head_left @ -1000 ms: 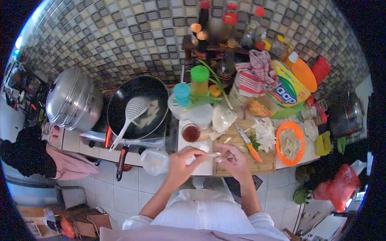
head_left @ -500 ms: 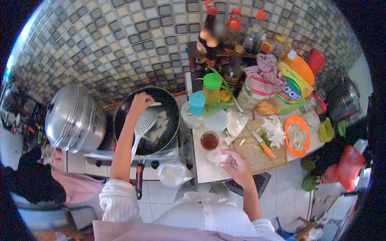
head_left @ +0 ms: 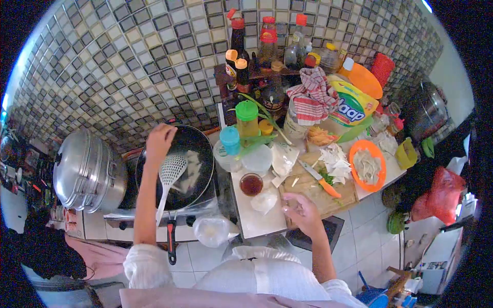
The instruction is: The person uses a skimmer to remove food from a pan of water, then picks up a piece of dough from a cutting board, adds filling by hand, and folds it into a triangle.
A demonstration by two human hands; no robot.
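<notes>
The left grip (head_left: pixel 162 139) is held over the black pan (head_left: pixel 189 137).
Whether anything is pinched cannot be told. Pale pieces (head_left: pixel 193 168) are seen in the pan; the right grip (head_left: pixel 302 210) is held loosely open by the wooden board (head_left: pixel 305 184).

Kitchen, wok (head_left: pixel 192 140) on stove (head_left: pixel 202 199), tiled wall (head_left: pixel 169 36)

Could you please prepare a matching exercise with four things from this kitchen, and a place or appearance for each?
1. Left hand
2. Slotted ladle
3. Knife
4. Plate

A. Orange-handled, lying on the cutting board
B. Orange, holding pale pieces
C. White, its head in the wok
D. Bare, over the wok's left side

Pairs: 1-D, 2-C, 3-A, 4-B
</notes>
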